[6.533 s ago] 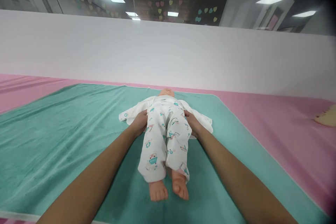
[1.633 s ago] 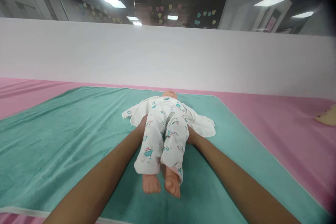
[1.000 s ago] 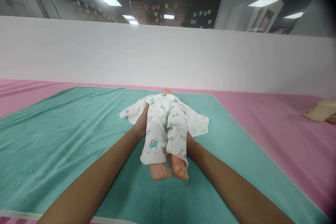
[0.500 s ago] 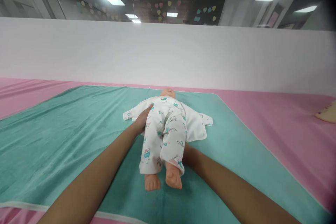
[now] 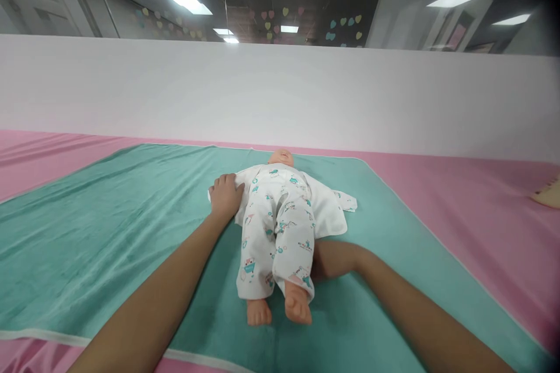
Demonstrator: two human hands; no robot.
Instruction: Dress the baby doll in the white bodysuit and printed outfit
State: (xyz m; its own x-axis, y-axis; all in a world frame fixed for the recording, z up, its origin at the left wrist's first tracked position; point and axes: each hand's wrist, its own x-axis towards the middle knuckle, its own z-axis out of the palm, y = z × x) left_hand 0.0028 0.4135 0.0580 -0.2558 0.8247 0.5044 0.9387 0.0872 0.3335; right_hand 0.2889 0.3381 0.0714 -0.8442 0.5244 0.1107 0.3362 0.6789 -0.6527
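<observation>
A baby doll [image 5: 280,157] lies on its back, head away from me and bare feet toward me. It wears white printed pants [image 5: 294,222], and a white shirt [image 5: 329,210] spreads out beneath its upper body, sleeves out to the sides. My left hand [image 5: 226,194] rests on the left sleeve, fingers forward and thumb apart, covering most of it. From the right, my right hand [image 5: 329,259] reaches under the doll's leg. The pants hide its fingers.
Under the doll is a teal cloth [image 5: 131,233] with white edging, laid over a pink cover [image 5: 472,204]. Behind stands a low white wall [image 5: 280,93] below a mirror or glass. A beige object [image 5: 548,192] sits at the right edge.
My left hand has moved from the doll's hip outward to the left onto the shirt sleeve. My right hand stays under the leg, its wrist now more bent and its forearm farther right.
</observation>
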